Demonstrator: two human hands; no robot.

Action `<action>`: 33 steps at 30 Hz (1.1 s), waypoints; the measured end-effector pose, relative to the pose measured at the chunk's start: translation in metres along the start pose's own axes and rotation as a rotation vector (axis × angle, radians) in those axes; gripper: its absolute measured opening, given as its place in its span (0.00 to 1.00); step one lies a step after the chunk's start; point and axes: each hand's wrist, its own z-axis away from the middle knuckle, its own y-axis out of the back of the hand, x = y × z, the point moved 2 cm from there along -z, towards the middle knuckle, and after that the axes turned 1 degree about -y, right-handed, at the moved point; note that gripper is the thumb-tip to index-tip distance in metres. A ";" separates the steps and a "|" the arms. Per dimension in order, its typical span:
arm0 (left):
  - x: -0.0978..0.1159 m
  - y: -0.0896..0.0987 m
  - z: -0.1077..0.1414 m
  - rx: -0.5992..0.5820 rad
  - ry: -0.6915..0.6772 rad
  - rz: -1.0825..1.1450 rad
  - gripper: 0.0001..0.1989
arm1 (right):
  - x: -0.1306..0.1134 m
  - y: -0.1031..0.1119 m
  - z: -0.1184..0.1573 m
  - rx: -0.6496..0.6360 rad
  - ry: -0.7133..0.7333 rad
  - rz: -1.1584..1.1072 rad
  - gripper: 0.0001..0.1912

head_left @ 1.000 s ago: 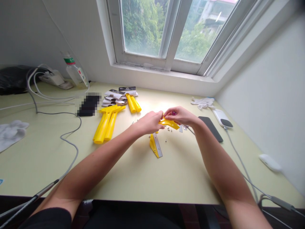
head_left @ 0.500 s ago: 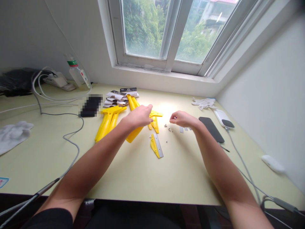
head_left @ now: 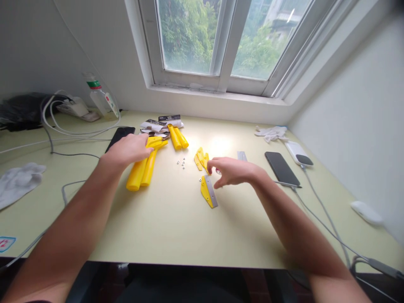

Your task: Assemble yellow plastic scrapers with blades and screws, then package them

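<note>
My left hand [head_left: 131, 149] has its fingers round the head end of a yellow scraper handle [head_left: 135, 172], which lies beside another yellow handle [head_left: 149, 168]. My right hand [head_left: 233, 170] hovers with thumb and fingers apart, holding nothing I can see. Just under its fingertips lies a yellow clamp plate [head_left: 205, 192] with a grey blade [head_left: 212, 194] along its edge. More yellow plates [head_left: 198, 158] rest behind it. Several small nuts [head_left: 183, 163] are scattered between the hands. Another grey blade [head_left: 241, 155] shows behind my right hand, which hides some of the table.
Two yellow handles [head_left: 178, 136] lie by folded card packaging [head_left: 154, 125] at the back. A phone [head_left: 121, 136] is behind my left hand, another phone [head_left: 282, 168] at right. White gloves [head_left: 271, 134], a power bank [head_left: 299, 152], a bottle [head_left: 102, 99] and cables surround the work.
My left hand has moved left from the middle with a yellow handle, bringing it beside the handles there, and the nuts are uncovered. My right hand has come nearer and opened from a pinch.
</note>
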 end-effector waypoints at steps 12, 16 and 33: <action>-0.005 -0.020 0.000 0.017 0.076 -0.003 0.23 | -0.027 -0.030 0.010 -0.052 0.058 0.151 0.28; -0.003 -0.017 0.002 0.047 0.087 0.007 0.23 | -0.035 -0.031 0.014 -0.060 0.050 0.206 0.30; 0.104 -0.049 0.066 0.396 -0.587 0.257 0.15 | -0.021 0.005 0.036 -0.055 -0.076 0.010 0.30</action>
